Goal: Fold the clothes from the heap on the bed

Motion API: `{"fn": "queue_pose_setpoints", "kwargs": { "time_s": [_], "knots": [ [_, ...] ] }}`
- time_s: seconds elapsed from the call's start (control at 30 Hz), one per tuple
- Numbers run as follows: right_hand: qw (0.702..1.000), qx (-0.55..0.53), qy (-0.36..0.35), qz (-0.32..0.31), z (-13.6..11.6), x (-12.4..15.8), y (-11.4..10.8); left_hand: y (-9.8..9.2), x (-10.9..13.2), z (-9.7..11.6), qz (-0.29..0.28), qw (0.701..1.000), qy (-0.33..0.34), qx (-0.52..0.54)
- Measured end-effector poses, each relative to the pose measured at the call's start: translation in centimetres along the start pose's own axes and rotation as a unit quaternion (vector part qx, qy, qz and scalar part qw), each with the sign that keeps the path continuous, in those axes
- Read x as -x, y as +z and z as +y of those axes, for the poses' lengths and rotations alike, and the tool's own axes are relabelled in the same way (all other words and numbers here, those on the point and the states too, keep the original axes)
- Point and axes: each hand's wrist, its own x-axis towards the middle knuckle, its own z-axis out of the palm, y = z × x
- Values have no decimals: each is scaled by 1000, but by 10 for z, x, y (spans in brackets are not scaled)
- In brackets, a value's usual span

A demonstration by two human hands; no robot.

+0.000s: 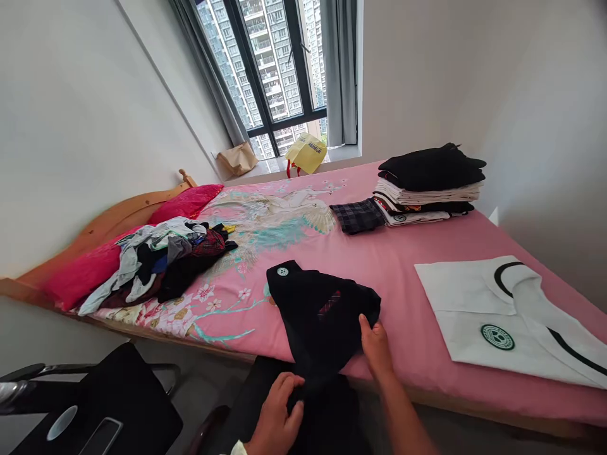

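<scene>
A black garment (315,316) with a small round badge at its far left corner and a dark red plaid strip lies partly over the bed's front edge. My left hand (279,411) is closed on its near hanging end, thumb and fingers pinching the cloth. On the garment's right edge my right hand (375,344) grips the fabric between thumb and fingers. Whether it is a shirt or shorts I cannot tell. To the right a white shirt (462,309) with black trim and a green round badge lies folded flat.
A folded stack of clothes (429,183) stands at the back right, with folded dark plaid cloth (358,216) beside it. Loose clothes (165,259) are heaped at the left by red pillows (85,268). A black chair (128,398) holds a phone (101,437).
</scene>
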Motion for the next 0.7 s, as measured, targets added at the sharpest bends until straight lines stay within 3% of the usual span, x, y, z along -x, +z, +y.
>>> {"fn": "queue_pose_setpoints", "kwargs": {
  "time_s": [0.1, 0.2, 0.27, 0.33, 0.43, 0.57, 0.63, 0.7],
  "knots": [
    [1000, -31, -3, 1, -6, 7, -2, -7, -2, 11, 23, 999, 37, -20],
    [998, -27, -43, 25, -20, 34, 0, -2, -8, 19, 20, 995, 92, -25],
    [997, -3, -78, 10, -28, 67, 4, 8, -7, 25, 2, 992, 126, -4],
    [991, 29, -121, -49, -36, 108, 8, 18, -1, 32, -18, 989, 132, 56],
    [969, 75, -191, -135, -50, 168, 15, 18, 12, 37, -28, 977, 58, 202],
    [945, 84, -243, -200, -66, 213, 25, -18, 28, 26, -11, 921, -50, 386],
    [964, 53, -217, -145, -62, 213, 31, -45, 38, 14, 1, 881, -100, 463],
    [986, 18, -158, -44, -49, 201, 41, -71, 53, 1, 43, 850, -141, 506]
  ]
}}
